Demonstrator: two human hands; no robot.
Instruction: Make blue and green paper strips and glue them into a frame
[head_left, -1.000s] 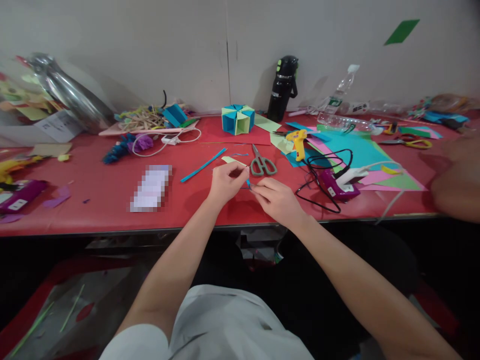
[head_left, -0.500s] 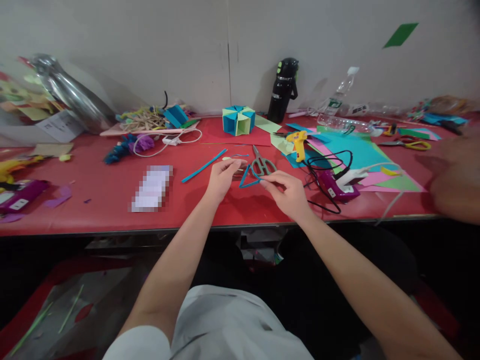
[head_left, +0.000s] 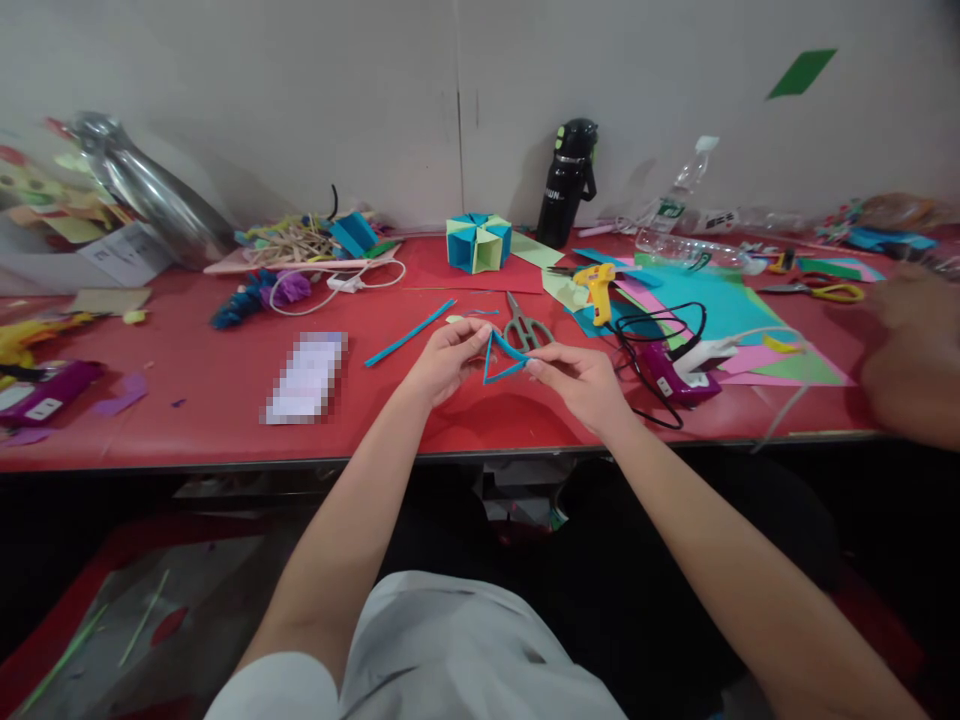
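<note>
Between my hands is a narrow blue paper strip [head_left: 505, 376] bent into a triangle, held up over the front of the red table. My left hand [head_left: 452, 362] pinches its upper left corner between thumb and fingers. The right corner is pinched by my right hand [head_left: 576, 378]. Just behind the triangle lie grey-handled scissors [head_left: 524, 325], blades pointing away from me. Another blue strip [head_left: 410, 333], straight, rests on the table left of my left hand.
A yellow glue gun [head_left: 598, 292] and a purple power strip [head_left: 679, 372] with black cords lie to the right. Behind stand a blue-and-green folded paper piece [head_left: 478, 243] and a black bottle [head_left: 566, 185]. A phone [head_left: 306, 378] lies left. Another person's arm [head_left: 919, 360] reaches in at far right.
My left hand has come onto the triangle's upper left corner, which was free beside it before. The triangle has spread wider and shifted slightly to the right.
</note>
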